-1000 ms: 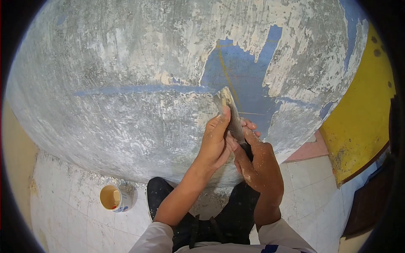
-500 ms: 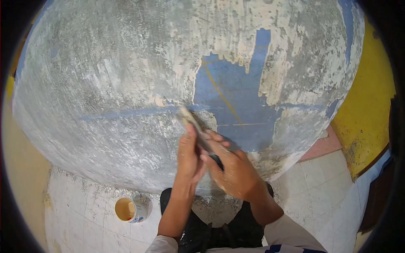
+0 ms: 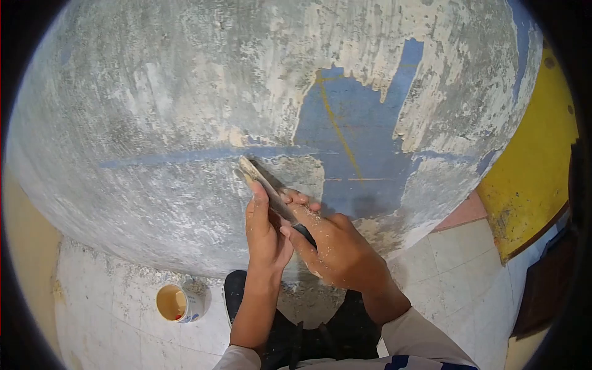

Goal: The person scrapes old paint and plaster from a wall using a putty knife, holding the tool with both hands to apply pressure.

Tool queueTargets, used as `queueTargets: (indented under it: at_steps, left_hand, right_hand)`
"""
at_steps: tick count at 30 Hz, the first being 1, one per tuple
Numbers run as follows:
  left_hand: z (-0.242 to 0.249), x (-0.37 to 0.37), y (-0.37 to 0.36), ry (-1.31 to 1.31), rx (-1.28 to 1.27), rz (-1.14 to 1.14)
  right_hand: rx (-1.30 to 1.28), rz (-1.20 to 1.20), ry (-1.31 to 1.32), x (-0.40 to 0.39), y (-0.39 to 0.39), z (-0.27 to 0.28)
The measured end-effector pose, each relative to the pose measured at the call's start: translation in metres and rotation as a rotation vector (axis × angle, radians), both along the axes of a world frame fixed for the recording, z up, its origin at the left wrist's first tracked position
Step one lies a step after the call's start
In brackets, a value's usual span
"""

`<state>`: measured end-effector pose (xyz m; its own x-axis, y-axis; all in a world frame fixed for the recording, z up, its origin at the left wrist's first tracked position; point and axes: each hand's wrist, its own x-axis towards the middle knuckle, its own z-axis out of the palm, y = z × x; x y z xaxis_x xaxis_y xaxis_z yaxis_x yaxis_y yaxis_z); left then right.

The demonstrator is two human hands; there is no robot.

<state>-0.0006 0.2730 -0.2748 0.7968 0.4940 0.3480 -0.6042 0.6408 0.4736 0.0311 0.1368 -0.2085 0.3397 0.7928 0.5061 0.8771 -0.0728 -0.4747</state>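
Note:
A flat scraper with a pale, dust-coated blade and a dark handle slants up to the left. Its tip meets the wall at the lower edge of a thin blue paint strip. My right hand wraps around the handle end, with pale flakes stuck to the skin. My left hand is closed on the blade's lower part, thumb lying along it. Right of the blade, a larger blue paint patch crossed by a yellow line remains on the grey, scraped surface.
A white cup with something pale inside stands on the tiled floor at lower left. Flakes litter the floor along the wall's foot. My dark shoe is near the wall. A yellow panel and a dark brown object are at right.
The scraper and both hands have moved left along the blue strip. My view has shifted slightly too, so the blue patch appears farther right. Both hands keep their grip.

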Motion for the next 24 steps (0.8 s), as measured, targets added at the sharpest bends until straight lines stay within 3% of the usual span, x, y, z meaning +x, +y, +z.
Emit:
queueTargets:
  at_steps: [4, 5, 9, 16, 21, 23, 24]
  left_hand:
    - [0.013, 0.006, -0.008, 0.106, 0.118, -0.124]
    - [0.019, 0.011, -0.017, 0.092, 0.163, -0.183]
    - [0.017, 0.029, -0.032, -0.040, 0.143, -0.240]
    - [0.012, -0.001, 0.011, 0.009, -0.012, 0.039]
    - [0.006, -0.011, 0.009, 0.114, 0.083, -0.009]
    - [-0.002, -0.001, -0.004, 0.183, 0.233, -0.037]
    - [-0.017, -0.002, -0.002, 0.396, 0.529, -0.035]
  right_hand:
    - [0.193, -0.046, 0.032, 0.006, -0.008, -0.019]
    - [0.087, -0.126, 0.360, 0.001, -0.017, -0.011]
    - [0.066, -0.183, 0.372, 0.006, -0.033, -0.001]
    - [0.067, 0.019, 0.226, 0.003, 0.015, -0.002]
    - [0.075, 0.036, 0.228, -0.001, 0.016, -0.019]
    - [0.215, -0.005, -0.138, 0.017, 0.000, -0.064]
    - [0.280, -0.026, -0.320, 0.020, -0.014, -0.080]
